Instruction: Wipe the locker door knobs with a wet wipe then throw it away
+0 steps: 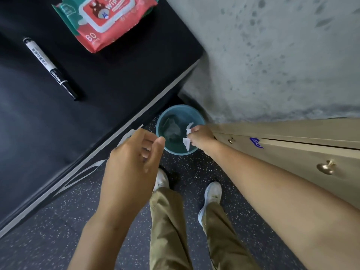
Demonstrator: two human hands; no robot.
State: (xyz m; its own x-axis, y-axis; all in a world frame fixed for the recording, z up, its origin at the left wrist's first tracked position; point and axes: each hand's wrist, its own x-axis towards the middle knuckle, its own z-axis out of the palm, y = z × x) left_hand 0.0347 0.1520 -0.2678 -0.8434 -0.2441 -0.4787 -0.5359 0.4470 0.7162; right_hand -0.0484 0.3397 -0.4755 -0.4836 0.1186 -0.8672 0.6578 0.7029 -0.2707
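My right hand reaches down over the teal bin on the floor and grips a crumpled white wet wipe, which hangs above the bin's opening. Some pale waste lies at the bottom of the bin. My left hand hovers higher up, left of the bin, fingers loosely curled and holding nothing. On the right, the beige locker doors carry two brass knobs, one small and far, one nearer.
A black table fills the upper left, with a red pack of wet wipes and a black-and-white marker on it. A grey concrete wall stands behind. My legs and white shoes are on the speckled dark floor.
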